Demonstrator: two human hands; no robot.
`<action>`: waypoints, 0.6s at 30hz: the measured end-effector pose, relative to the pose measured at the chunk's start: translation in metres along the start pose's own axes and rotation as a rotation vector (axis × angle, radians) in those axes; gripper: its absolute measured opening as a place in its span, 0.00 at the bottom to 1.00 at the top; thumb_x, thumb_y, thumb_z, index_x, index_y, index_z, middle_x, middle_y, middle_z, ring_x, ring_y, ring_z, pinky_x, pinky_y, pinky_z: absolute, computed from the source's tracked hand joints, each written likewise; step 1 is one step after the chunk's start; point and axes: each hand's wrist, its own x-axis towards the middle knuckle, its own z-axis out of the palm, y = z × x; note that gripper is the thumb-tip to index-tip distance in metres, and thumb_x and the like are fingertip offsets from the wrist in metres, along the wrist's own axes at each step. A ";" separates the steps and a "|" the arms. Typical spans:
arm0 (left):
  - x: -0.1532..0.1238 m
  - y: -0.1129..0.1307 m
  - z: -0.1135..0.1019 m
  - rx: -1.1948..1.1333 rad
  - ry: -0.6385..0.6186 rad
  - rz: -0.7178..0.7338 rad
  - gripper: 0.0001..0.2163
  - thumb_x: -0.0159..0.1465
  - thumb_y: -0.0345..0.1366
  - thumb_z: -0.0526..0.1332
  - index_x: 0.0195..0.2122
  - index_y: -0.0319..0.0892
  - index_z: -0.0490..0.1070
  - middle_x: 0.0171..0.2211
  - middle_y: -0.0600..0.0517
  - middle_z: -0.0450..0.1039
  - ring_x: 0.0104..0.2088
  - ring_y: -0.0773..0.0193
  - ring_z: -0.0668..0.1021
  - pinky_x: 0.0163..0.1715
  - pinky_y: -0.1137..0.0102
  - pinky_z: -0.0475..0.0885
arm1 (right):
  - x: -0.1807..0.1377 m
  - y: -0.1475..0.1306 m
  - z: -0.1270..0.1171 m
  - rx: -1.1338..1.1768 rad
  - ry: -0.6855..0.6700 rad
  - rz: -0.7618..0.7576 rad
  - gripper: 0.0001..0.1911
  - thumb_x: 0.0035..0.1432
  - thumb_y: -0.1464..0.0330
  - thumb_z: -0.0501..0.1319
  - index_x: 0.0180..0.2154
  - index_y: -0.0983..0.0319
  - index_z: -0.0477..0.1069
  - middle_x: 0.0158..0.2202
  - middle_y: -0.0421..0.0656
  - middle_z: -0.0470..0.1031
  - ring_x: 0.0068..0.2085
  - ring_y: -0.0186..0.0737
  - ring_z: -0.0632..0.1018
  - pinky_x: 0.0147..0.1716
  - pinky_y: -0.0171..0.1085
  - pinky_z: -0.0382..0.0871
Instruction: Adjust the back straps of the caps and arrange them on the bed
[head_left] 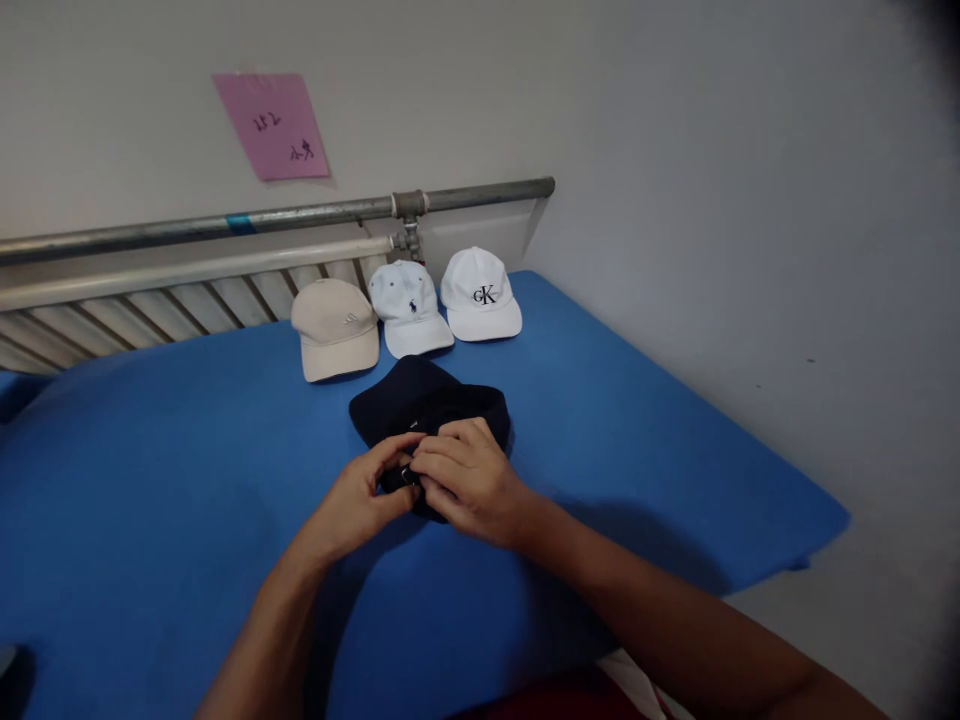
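A dark navy baseball cap (409, 393) lies on the blue-covered table, its brim toward the back left and its inside partly showing. My left hand (371, 492) pinches the cap's back strap near a small metal buckle (407, 474). Pressed close beside it, my right hand (471, 480) has its fingers closed on the strap as well, covering part of the cap. Just beyond stand a beige cap (335, 325), a white cap with a small dark emblem (409, 305) and a white cap with dark letters (480, 293), side by side, brims facing me.
The blue table cover (187, 480) reaches to the wall at the back and right. Behind the caps run a metal pipe (315, 213) and a pale radiator (172, 305). A pink note (274, 125) hangs on the wall.
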 end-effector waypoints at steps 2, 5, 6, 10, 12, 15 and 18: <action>0.000 0.001 0.001 0.003 -0.007 -0.009 0.25 0.55 0.34 0.63 0.55 0.41 0.65 0.41 0.48 0.75 0.45 0.57 0.75 0.44 0.63 0.69 | 0.001 0.000 0.000 -0.039 -0.038 -0.003 0.07 0.59 0.75 0.57 0.38 0.61 0.72 0.38 0.41 0.78 0.40 0.41 0.70 0.43 0.43 0.61; 0.000 0.003 0.002 0.007 -0.020 -0.021 0.25 0.55 0.35 0.62 0.56 0.40 0.64 0.42 0.47 0.75 0.46 0.55 0.75 0.45 0.62 0.70 | 0.000 0.001 0.002 -0.076 -0.063 -0.040 0.07 0.60 0.74 0.57 0.38 0.60 0.73 0.35 0.41 0.78 0.41 0.41 0.70 0.44 0.44 0.59; 0.000 0.003 0.002 0.015 -0.026 -0.028 0.26 0.55 0.35 0.62 0.56 0.39 0.64 0.42 0.47 0.75 0.46 0.55 0.75 0.45 0.61 0.70 | 0.000 0.002 0.003 -0.081 -0.065 -0.056 0.07 0.60 0.74 0.57 0.38 0.61 0.72 0.34 0.41 0.78 0.41 0.41 0.70 0.44 0.44 0.59; 0.000 0.006 0.002 0.069 -0.037 -0.059 0.26 0.55 0.34 0.62 0.56 0.40 0.64 0.41 0.48 0.76 0.46 0.55 0.75 0.46 0.61 0.70 | -0.001 0.006 0.006 -0.081 -0.099 -0.090 0.05 0.58 0.74 0.57 0.35 0.62 0.71 0.31 0.41 0.76 0.39 0.40 0.69 0.43 0.43 0.58; 0.001 0.006 0.003 0.073 -0.040 -0.068 0.26 0.55 0.33 0.62 0.56 0.41 0.64 0.41 0.48 0.76 0.47 0.55 0.75 0.47 0.60 0.69 | -0.001 0.007 0.007 -0.087 -0.105 -0.085 0.05 0.58 0.74 0.57 0.33 0.63 0.71 0.30 0.40 0.75 0.37 0.39 0.69 0.41 0.43 0.58; 0.000 0.008 0.003 0.062 -0.059 -0.077 0.25 0.55 0.34 0.61 0.56 0.40 0.64 0.39 0.49 0.76 0.47 0.54 0.75 0.47 0.60 0.69 | -0.002 0.008 0.007 -0.064 -0.090 -0.039 0.06 0.58 0.75 0.56 0.30 0.63 0.70 0.28 0.40 0.74 0.34 0.38 0.68 0.39 0.42 0.59; 0.000 0.009 0.001 0.086 -0.089 -0.057 0.22 0.55 0.32 0.60 0.53 0.41 0.67 0.37 0.50 0.75 0.44 0.56 0.75 0.44 0.62 0.70 | -0.002 0.008 0.007 0.073 -0.083 0.080 0.06 0.54 0.76 0.57 0.29 0.62 0.69 0.27 0.39 0.74 0.33 0.36 0.69 0.38 0.40 0.60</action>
